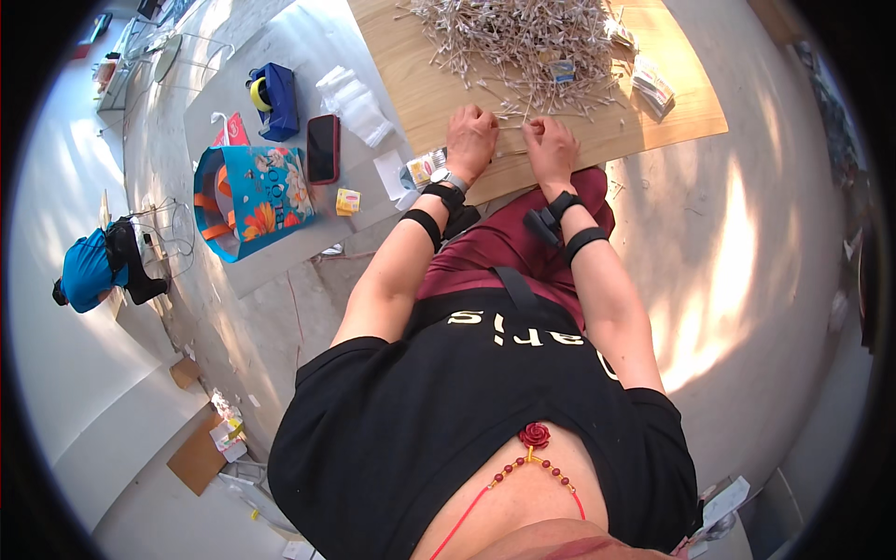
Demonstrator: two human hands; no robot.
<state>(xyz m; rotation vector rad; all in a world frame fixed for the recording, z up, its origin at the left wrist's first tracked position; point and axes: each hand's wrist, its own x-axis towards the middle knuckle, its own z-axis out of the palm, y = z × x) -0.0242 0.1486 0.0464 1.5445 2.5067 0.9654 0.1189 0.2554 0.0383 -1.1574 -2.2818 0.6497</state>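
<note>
A large loose heap of cotton swabs [523,42] covers the far part of the wooden tabletop [401,56]. At the heap's near edge my left hand [471,145] is closed, its fingers curled downward; what lies in them is too small to make out. Just right of it, my right hand [551,147] pinches thumb and fingers together, with a thin cotton swab seeming to show at the tips. A few stray swabs lie between the two hands. Beside my left wrist sits a small pack of swabs [425,168]. More clear packs of swabs [653,86] lie right of the heap.
On a grey surface at left are a blue tape dispenser [277,101], a phone [323,149], clear plastic bags [355,105], a small yellow packet [347,202] and a flowered blue bag [266,201]. Another person [103,266] bends over at far left.
</note>
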